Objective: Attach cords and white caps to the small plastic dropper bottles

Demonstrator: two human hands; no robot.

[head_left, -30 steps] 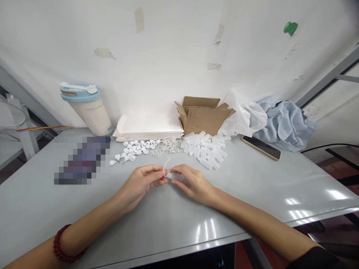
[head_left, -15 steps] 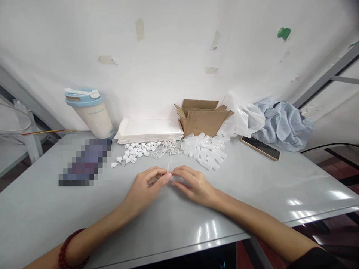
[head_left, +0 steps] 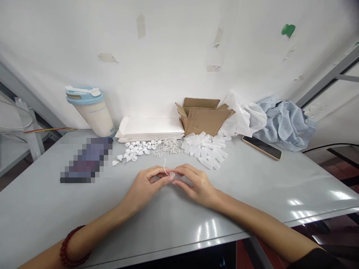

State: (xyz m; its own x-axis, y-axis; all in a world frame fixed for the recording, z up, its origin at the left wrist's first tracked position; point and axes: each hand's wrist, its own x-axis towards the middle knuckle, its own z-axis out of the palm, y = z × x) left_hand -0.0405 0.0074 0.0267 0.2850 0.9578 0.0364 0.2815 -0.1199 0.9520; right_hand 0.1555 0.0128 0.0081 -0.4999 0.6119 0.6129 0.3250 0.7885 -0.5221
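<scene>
In the head view my left hand (head_left: pixel 148 185) is closed, thumb and fingers pinching a thin white strap (head_left: pixel 165 164) whose free end curls upward. My right hand (head_left: pixel 199 186) grips a small translucent plastic bottle (head_left: pixel 176 175), its mouth turned left toward my left fingertips. Strap and bottle mouth meet between the two hands; whether the strap goes around the neck is hidden by the fingers. Beyond my hands lie several white caps (head_left: pixel 137 149), some with thin needle tips, a tangle of similar straps (head_left: pixel 168 147) and a heap of translucent bottles (head_left: pixel 206 149).
At the back stand a tumbler with a blue lid (head_left: pixel 91 112), a stack of white trays (head_left: pixel 151 129) and an open cardboard box (head_left: pixel 206 119). A plastic bag (head_left: pixel 244 117), a blue cloth (head_left: pixel 286 123) and a phone (head_left: pixel 262 148) sit right; a pixelated dark object (head_left: pixel 86 160) lies left.
The strap's free end has swung left and bends more. The bottle's mouth now shows between my fingertips. Both hands stay nearly in place; the view has shifted slightly.
</scene>
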